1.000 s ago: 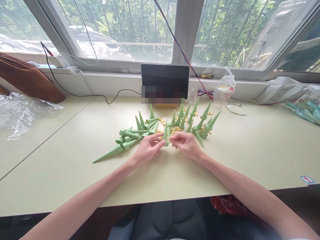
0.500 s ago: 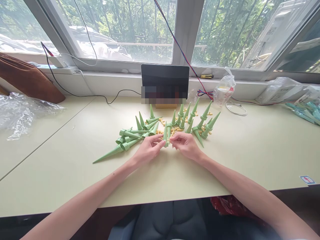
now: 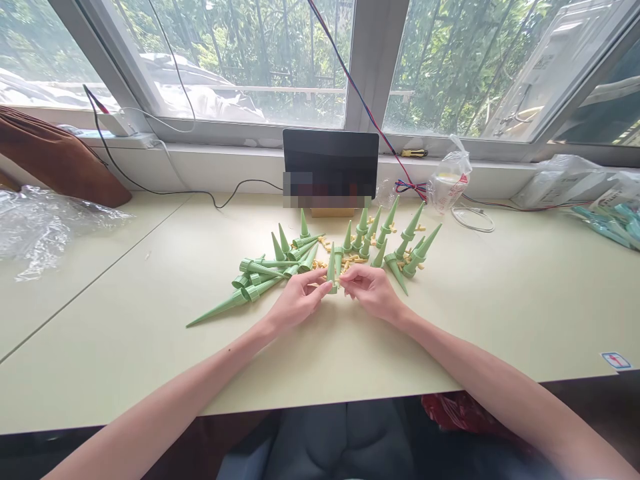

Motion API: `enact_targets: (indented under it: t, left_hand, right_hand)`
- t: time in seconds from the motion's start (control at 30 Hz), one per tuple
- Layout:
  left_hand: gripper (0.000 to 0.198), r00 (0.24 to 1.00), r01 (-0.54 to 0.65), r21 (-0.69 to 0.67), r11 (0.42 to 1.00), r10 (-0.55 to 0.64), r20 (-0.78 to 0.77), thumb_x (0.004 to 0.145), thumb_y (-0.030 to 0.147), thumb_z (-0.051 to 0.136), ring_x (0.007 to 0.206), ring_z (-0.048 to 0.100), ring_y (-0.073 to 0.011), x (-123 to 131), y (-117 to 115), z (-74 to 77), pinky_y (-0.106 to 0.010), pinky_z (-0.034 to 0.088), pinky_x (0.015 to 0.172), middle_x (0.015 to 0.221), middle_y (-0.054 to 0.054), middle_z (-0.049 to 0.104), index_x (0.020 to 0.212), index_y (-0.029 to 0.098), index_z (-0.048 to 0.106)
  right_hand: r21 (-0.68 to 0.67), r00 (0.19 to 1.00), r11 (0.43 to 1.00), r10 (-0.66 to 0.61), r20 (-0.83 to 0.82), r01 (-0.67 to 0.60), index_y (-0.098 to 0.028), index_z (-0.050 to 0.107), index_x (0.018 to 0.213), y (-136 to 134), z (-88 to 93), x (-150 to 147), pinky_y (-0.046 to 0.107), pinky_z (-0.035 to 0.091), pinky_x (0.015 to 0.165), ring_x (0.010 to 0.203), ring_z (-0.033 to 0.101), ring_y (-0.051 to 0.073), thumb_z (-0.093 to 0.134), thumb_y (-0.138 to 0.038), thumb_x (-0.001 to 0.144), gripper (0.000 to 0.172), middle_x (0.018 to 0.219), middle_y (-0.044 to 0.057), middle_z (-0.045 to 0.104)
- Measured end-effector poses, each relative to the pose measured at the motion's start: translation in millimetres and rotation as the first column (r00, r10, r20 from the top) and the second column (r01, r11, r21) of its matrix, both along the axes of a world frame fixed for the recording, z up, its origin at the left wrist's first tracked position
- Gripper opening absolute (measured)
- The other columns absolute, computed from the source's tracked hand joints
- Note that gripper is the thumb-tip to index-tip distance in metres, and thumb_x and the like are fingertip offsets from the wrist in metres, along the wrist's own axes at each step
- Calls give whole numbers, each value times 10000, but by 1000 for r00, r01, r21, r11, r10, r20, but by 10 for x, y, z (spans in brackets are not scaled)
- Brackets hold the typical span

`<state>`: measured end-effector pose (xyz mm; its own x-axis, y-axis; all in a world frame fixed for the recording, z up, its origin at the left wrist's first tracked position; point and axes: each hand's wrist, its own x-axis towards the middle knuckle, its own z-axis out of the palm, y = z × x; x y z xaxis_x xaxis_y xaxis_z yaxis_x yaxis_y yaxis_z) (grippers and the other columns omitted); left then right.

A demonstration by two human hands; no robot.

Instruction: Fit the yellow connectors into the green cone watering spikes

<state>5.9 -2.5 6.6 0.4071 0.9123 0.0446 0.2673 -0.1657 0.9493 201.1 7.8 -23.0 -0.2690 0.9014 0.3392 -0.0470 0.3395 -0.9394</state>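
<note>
My left hand [image 3: 299,299] is closed around the base of a green plant watering spike [image 3: 331,265], which stands point up. Facing it, my right hand [image 3: 373,290] pinches a small yellow valve [image 3: 341,280] against the spike's side; fingers hide most of that valve. Just beyond my fingers lie loose yellow valves [image 3: 354,259]. To the left is a pile of green spikes [image 3: 260,270], several lying on their sides with open ends showing. On the right, several spikes fitted with yellow valves [image 3: 410,227] stand or lean together, and one green spike [image 3: 397,273] points toward me.
A dark-screened tablet [image 3: 330,163] stands at the back by the window. Clear plastic wrap [image 3: 50,227] and a brown bag [image 3: 60,157] lie at the left. Farther right are a plastic bag [image 3: 450,173], a coiled white cable [image 3: 473,219] and teal pieces [image 3: 613,223].
Almost nothing differs. Both hands keep their hold on the spike and valve, with only a very slight shift of the whole view.
</note>
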Motion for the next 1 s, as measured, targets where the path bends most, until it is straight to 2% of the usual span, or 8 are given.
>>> enact_targets:
  t: [0.2,0.3,0.43,0.6,0.67,0.77,0.93,1.0]
  left_hand:
    - [398,998,-62,163,985,67,-22,903,359,572,559,461,-118,15,-5,-72,-214,402,509,650,-2,577,1238,161,656]
    - [391,999,-24,119,993,26,-20,922,409,539,591,505,-132,14,-3,-34,-217,402,514,724,-27,624,1195,164,675]
    - [407,1000,28,37,999,-28,1,927,473,508,581,524,-138,14,-1,24,-211,392,493,667,-25,600,1054,144,712]
    - [340,999,-35,124,992,34,12,909,394,565,711,568,-156,22,3,-66,-221,461,583,856,-57,675,1134,164,676]
    - [322,999,-43,154,987,44,-3,915,365,559,665,532,-135,23,6,-108,-225,461,589,891,-53,682,1148,174,671]
    - [292,998,-53,181,982,55,-4,916,368,555,705,540,-145,24,7,-115,-226,459,594,909,-58,681,1082,167,688]
    - [360,1000,-22,20,1000,21,22,916,479,535,488,424,-98,22,6,-61,-201,355,435,581,18,495,899,143,665]
    - [394,998,1,-64,998,3,65,927,512,504,427,377,-79,19,11,-61,-197,322,403,548,35,454,875,148,645]
  right_hand:
    - [-23,1000,1000,-7,-15,7,-172,631,772,-12,18,-1,263,480,520,585,584,123,721,-378,827,231,720,13,603]
    - [-21,1000,1000,-10,0,10,-174,628,758,-19,28,-14,267,483,518,578,582,125,728,-399,816,253,701,7,587]
    - [-18,1000,1000,2,14,-2,-175,633,755,-23,27,-26,265,483,520,584,584,126,720,-412,819,261,695,5,577]
    - [-56,999,998,11,-42,-14,-168,640,744,-8,5,-20,261,478,508,553,567,115,754,-380,790,245,684,4,590]
    - [-67,998,998,10,-57,-14,-168,646,746,2,-10,-18,263,480,504,550,571,117,768,-381,774,247,684,6,598]
    - [-65,998,998,6,-60,-10,-170,648,747,14,-33,-17,268,487,504,552,576,123,776,-392,764,257,681,5,599]
    - [-45,999,999,11,-33,-12,-173,658,762,16,-51,-20,274,499,535,580,581,126,767,-396,779,249,697,8,605]
    - [-41,999,999,22,-30,-23,-174,661,765,10,-46,-27,271,495,533,581,578,124,758,-391,790,239,700,7,601]
